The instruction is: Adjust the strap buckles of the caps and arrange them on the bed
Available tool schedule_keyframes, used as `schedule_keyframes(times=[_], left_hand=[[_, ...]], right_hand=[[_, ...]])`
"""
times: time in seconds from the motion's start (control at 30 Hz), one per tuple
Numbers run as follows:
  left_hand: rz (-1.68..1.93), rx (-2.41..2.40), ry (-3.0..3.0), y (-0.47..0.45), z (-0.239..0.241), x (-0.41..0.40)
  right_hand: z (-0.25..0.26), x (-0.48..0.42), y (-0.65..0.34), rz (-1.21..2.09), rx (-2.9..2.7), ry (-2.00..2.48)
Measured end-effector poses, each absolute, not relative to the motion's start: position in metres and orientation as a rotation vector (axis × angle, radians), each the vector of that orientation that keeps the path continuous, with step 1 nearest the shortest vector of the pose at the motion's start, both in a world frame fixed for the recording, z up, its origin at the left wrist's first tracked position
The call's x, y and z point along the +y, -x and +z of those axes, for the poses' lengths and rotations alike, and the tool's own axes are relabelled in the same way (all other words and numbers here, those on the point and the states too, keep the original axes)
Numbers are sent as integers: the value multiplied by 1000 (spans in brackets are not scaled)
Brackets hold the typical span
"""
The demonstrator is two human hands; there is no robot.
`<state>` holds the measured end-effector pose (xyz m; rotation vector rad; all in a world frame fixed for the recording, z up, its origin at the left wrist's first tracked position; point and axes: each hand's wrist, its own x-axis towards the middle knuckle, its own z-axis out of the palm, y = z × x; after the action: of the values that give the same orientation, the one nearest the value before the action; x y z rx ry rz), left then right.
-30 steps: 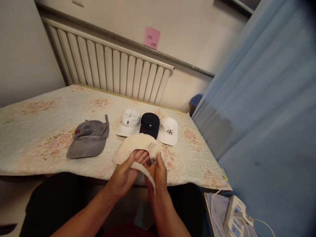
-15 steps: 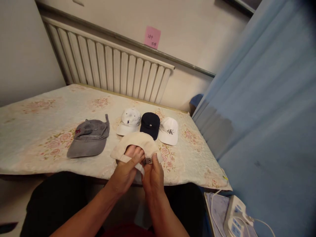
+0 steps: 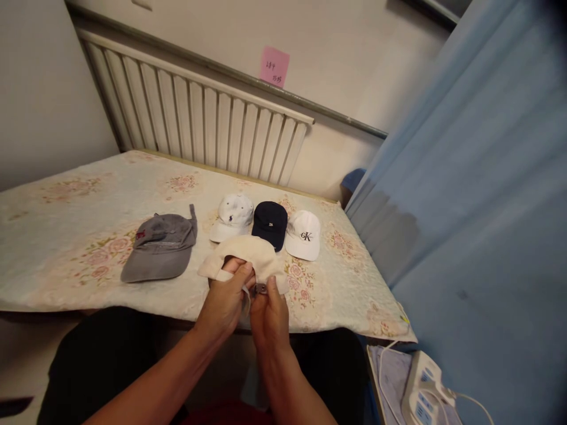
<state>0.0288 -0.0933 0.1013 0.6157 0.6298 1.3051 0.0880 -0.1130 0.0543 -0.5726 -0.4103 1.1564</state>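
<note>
Head view: beige cap [image 3: 248, 252] sat at the near edge of the table [image 3: 66, 248], back opening toward the person. Left hand [image 3: 225, 302] was closed on the cap's rear band, fingertips tucked inside. Right hand [image 3: 267, 313] pinched the buckle [image 3: 260, 288] between thumb and forefinger. The hands touched each other. Grey cap [image 3: 159, 249] lay to the left. White cap [image 3: 233, 217], navy cap [image 3: 270, 223] and logo cap [image 3: 305, 236] were lined up just behind.
</note>
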Motion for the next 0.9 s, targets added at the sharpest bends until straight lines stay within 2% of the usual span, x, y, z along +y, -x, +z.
schedule_keyframes(times=[0.17,0.5,0.9], left_hand=[[1254,716,-721,-29,95,-93],[1254,694,-660,-28,94,-95],[1257,668,-654,-22,83,-91]], right_hand=[[50,-112,-87,1090,-433,672],[63,-111,-104,1283,-292,462],[52,-99,-117,1333,-128,445]])
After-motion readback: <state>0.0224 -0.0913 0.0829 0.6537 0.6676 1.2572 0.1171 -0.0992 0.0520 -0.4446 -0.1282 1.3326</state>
